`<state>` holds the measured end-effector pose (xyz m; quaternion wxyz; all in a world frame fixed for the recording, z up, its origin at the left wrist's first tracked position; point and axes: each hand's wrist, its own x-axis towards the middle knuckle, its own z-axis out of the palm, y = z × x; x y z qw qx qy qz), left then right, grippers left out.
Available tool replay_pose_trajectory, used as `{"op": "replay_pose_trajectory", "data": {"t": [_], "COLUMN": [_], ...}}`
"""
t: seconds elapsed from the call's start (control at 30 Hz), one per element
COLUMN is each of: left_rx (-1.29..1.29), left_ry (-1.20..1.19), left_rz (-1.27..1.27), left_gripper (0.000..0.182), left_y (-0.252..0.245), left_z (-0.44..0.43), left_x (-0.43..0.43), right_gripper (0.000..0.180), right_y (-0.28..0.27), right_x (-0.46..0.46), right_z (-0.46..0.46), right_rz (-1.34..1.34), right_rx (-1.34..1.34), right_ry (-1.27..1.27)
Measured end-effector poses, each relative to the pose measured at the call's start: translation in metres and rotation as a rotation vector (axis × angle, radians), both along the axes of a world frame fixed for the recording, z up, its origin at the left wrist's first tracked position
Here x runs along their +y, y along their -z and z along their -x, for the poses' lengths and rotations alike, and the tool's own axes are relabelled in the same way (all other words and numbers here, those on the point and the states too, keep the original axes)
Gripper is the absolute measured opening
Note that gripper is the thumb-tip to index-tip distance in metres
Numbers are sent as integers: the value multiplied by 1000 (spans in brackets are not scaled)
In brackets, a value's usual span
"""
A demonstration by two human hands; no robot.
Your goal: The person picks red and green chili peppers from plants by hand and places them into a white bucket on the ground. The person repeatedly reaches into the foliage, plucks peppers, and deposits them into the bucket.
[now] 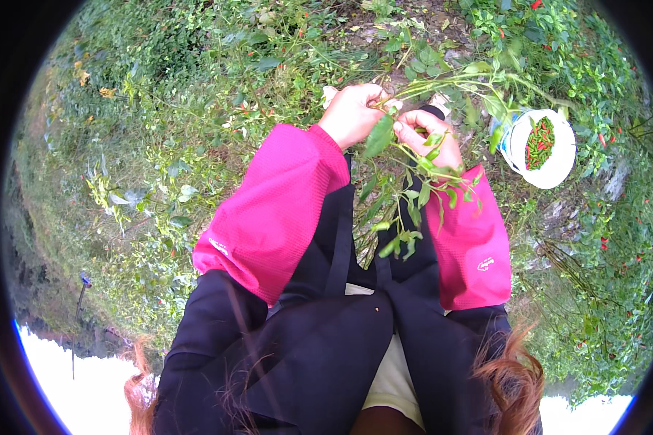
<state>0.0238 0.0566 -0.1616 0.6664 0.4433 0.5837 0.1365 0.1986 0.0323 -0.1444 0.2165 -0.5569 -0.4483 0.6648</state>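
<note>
My left hand pinches a thin green branch of a chili pepper plant between thumb and fingers. Close beside it on the right is my right hand, its fingers curled in among the leaves. Something small and green, perhaps a chili pepper, shows inside its curl, partly hidden by the fingers. A leafy shoot hangs down across my right wrist and pink sleeve. To the right of my hands stands a white bucket that holds many small red and green chili peppers.
Dense chili plants with red fruits grow on the right, and more low greenery spreads on the left. Bare soil shows ahead. A thin pole with a blue top stands at the far left. A shoe is partly visible beyond my hands.
</note>
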Motion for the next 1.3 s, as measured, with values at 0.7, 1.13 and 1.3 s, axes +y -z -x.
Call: {"op": "replay_pose_trajectory", "data": {"t": [0.7,1.13,1.3], "left_rx": [236,209,123], "left_ry": [-95,-142,-201], "left_rz": [-68,-23,-78], "left_gripper": [6,6,4], "left_y": [-3,-4,8], "left_z": [9,16,26], "left_x": [-6,3,1], "right_gripper": [22,20,18], "right_y": [-18,-30,-23], "right_x": [24,32,36], "right_z": [-31,-24,-26], "right_rz": [150,108,172], "right_rx": [238,193,300], "right_ry": [245,302,623]}}
